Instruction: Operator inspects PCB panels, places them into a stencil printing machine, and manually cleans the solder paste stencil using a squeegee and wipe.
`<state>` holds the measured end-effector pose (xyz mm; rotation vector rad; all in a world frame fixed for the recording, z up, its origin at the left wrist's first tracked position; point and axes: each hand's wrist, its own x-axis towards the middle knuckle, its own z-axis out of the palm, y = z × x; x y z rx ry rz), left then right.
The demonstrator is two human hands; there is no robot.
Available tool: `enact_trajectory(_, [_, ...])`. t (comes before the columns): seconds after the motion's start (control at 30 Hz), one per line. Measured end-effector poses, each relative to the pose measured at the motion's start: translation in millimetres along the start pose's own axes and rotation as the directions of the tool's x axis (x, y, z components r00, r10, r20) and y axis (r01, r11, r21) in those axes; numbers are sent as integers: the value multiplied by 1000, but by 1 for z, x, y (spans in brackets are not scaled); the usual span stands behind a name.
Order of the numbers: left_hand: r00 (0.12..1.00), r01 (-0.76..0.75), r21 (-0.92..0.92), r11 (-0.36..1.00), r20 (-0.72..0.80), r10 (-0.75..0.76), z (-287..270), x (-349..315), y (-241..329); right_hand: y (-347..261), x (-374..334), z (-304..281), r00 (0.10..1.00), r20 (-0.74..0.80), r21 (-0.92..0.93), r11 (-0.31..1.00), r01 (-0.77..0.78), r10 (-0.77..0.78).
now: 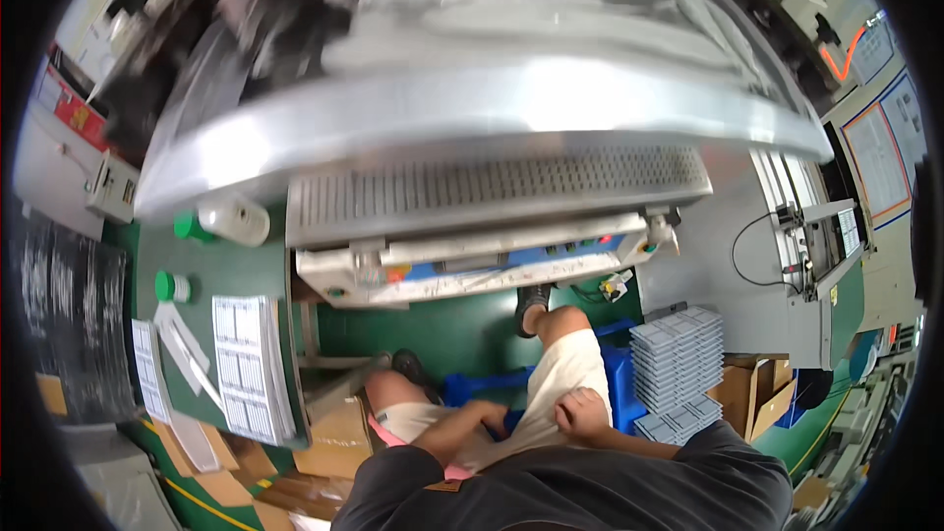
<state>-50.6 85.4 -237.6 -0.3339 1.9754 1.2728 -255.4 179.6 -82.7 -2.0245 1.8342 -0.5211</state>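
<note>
My left hand (482, 417) hangs low between my thighs, beside a blue seat edge (512, 420). Its fingertips are too hidden to show whether it grips anything. On my right thigh, over the pale shorts (565, 379), rests my right hand (582, 411) with its fingers curled in and nothing visible in them. Ahead of me stands a machine with a perforated metal bed (492, 187) and a blue control panel (531, 258). A large metal frame (472, 103) is tilted above the bed, its surface smeared pale grey and blurred by motion.
Left, a green table (197, 236) bears a white bottle (236, 219), a green-lidded jar (172, 285) and stacked printed sheets (248, 369). Grey trays (677, 359) are piled at my right, near an open cardboard box (752, 393). A blurred person (261, 15) is beyond the frame.
</note>
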Motion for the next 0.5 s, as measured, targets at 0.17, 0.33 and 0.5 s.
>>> enact_trajectory(0.17, [911, -391, -889, 239, -410, -33, 61, -136, 0, -7, 30, -18, 996, 54, 8, 998, -67, 67])
enact_trajectory(0.33, [918, -315, -372, 873, -352, 181, -34, -23, -18, -5, 48, -29, 999, 34, 14, 999, -36, 35])
enact_trajectory(0.5, [986, -34, 66, 997, 166, 23, -41, 63, -52, 36, 38, -6, 1000, 27, 33, 999, 10, -11])
